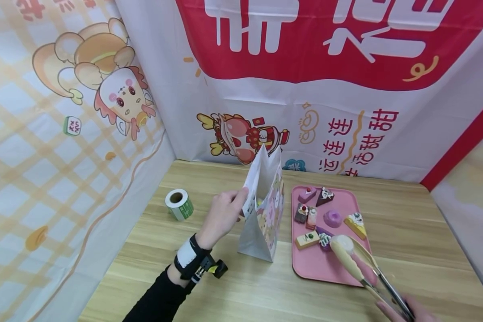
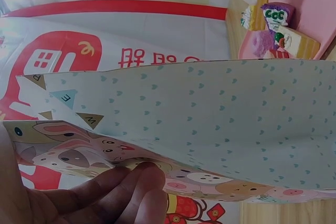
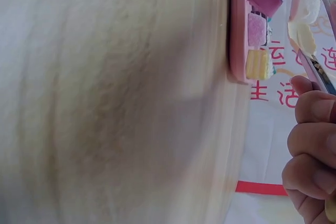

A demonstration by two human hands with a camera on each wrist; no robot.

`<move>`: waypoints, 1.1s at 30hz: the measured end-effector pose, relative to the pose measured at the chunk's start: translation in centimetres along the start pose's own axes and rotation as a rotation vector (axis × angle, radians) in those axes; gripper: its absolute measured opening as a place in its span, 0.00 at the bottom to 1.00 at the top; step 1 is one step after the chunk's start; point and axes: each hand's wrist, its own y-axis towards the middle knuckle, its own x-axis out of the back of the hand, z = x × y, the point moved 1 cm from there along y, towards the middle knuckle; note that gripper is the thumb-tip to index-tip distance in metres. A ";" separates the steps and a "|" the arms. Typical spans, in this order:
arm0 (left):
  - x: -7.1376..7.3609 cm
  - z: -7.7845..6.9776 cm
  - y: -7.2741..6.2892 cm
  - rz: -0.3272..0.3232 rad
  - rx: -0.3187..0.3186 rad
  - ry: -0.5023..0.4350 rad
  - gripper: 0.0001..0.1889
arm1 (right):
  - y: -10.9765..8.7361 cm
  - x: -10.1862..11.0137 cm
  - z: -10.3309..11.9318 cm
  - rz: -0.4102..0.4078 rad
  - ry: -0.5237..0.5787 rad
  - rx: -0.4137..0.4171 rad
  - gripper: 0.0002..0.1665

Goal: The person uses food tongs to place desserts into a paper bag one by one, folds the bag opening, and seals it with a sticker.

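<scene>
My left hand (image 1: pixel 224 215) pinches the left upper edge of a white paper bag (image 1: pixel 272 219) printed with cartoon animals. The bag stands upright on the table, its top spread apart; a little of something yellow-green shows inside. In the left wrist view, curled fingers (image 2: pixel 142 182) lie against the printed side. My right hand (image 3: pixel 315 145) grips metal tongs (image 3: pixel 319 74) with cream-coloured tips. Between those tips sits a small whitish round cake (image 1: pixel 343 243), raised above the pink tray (image 1: pixel 311 267). Several toy-like cakes lie on the tray, among them a yellow wedge (image 1: pixel 356 223) and a purple round one (image 1: pixel 332 218).
A roll of green-and-white labels (image 1: pixel 180 205) stands on the wooden table (image 1: pixel 221 286), left of the bag. Behind the table hangs a printed cloth backdrop (image 1: pixel 233 98). A checked cloth (image 1: pixel 64 179) rises along the left side.
</scene>
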 end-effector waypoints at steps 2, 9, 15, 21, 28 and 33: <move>0.0 -0.1 0.0 0.002 0.002 0.002 0.28 | 0.2 0.2 0.3 0.036 -0.011 -0.029 0.31; 0.0 -0.2 0.0 0.002 0.005 0.015 0.29 | 0.7 0.9 2.0 0.102 -0.036 -0.069 0.34; 0.0 -0.2 0.0 0.004 0.003 0.016 0.29 | 1.2 1.7 3.6 0.165 -0.030 -0.003 0.34; 0.1 -0.3 0.0 0.004 -0.008 0.034 0.30 | 1.9 2.8 5.8 0.231 -0.002 0.094 0.34; 0.0 -0.2 0.0 0.009 -0.002 0.028 0.30 | 2.8 3.3 9.2 0.263 -0.023 0.125 0.35; -0.1 -0.2 0.1 0.001 -0.002 0.027 0.30 | 3.4 3.8 11.6 0.176 0.006 0.249 0.34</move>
